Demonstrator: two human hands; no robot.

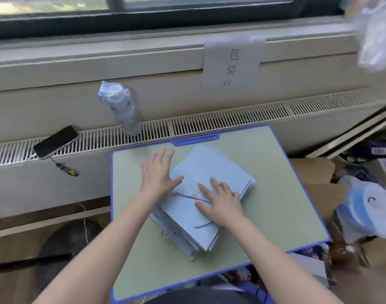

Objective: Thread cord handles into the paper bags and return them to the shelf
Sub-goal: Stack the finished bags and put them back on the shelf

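Observation:
A stack of flat light-blue paper bags [201, 170] lies tilted on a small green table with a blue rim [286, 194]. Grey-blue cord handles [185, 195] run across the top bag, and a cord end [204, 225] shows nearer me. My left hand [158, 176] lies flat with spread fingers at the stack's left edge, thumb on the top bag. My right hand [220, 199] presses flat on the top bag, fingers straight, covering part of the cord. A small cord loop [167, 234] sticks out from the stack's near left side.
A clear water bottle [122, 108] stands on the radiator grille behind the table. A phone [56, 141] with a charm lies on the grille at left. A paper sign [231, 64] hangs on the wall. Plastic bags [363, 211] and boxes crowd the right side.

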